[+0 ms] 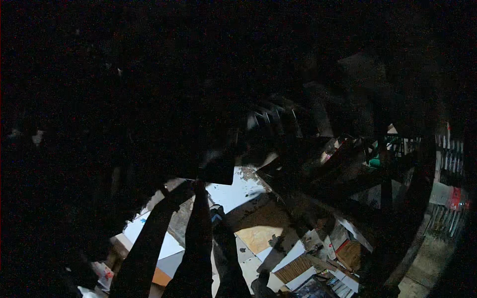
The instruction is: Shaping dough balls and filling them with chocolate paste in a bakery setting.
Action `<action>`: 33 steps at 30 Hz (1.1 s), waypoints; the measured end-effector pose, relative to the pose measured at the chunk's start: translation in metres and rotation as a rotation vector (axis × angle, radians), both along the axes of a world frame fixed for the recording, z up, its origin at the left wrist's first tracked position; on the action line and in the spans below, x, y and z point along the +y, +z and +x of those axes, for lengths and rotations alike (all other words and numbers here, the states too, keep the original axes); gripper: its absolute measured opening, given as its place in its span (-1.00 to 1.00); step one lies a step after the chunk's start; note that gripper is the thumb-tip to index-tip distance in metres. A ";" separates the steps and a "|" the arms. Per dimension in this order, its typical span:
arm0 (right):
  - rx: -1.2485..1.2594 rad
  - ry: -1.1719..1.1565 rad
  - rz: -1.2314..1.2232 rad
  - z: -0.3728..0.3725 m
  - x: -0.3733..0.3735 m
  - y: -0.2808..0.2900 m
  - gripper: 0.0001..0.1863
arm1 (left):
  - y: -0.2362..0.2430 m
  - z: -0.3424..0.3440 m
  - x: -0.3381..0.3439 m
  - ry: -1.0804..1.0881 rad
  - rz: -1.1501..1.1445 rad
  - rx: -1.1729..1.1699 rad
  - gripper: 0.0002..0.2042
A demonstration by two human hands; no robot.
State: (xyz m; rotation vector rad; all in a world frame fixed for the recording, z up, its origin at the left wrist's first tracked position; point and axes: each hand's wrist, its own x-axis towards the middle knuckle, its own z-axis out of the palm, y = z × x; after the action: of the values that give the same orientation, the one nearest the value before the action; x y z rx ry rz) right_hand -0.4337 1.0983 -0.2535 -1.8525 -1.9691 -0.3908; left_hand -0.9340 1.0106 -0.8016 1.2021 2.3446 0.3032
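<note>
Most of the view is very dark, and my arms show mainly as black outlines against lit ground. My left hand (185, 187) is a dim shape at the end of the left forearm, close to a thin pale edge. Beside it, my right hand (199, 185) reaches the lower edge of a dark, straight-edged flat thing (217, 170). Whether either hand grips this thing cannot be made out, as the fingers are lost in shadow. Just beyond and below lies a brightly lit white sheet (236, 191) with dark specks.
Flattened cardboard (259, 237), a ribbed brown piece (293, 269) and pale boards litter the ground. A small open brown box (349, 255) lies to the right. Farther off stands a green crate (394, 146). A curved dark edge borders a pale floor strip (422, 263).
</note>
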 end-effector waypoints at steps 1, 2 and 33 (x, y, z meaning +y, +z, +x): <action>0.023 -0.004 0.001 -0.002 -0.021 0.002 -0.75 | 0.015 0.004 -0.004 0.000 0.028 -0.009 -0.47; 0.054 -0.007 0.010 -0.004 -0.042 0.005 -0.75 | 0.033 0.010 -0.011 0.002 0.062 -0.024 -0.46; 1.925 0.676 -0.644 -0.097 -0.574 0.124 -0.60 | 0.679 0.211 -0.685 -0.665 1.140 0.117 -0.49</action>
State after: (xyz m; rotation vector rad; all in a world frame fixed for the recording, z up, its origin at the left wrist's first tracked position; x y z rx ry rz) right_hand -0.5304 0.5244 -0.1298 -0.6901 -0.9580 1.6781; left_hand -0.7226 0.3256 -0.1222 2.4274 1.6103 1.4411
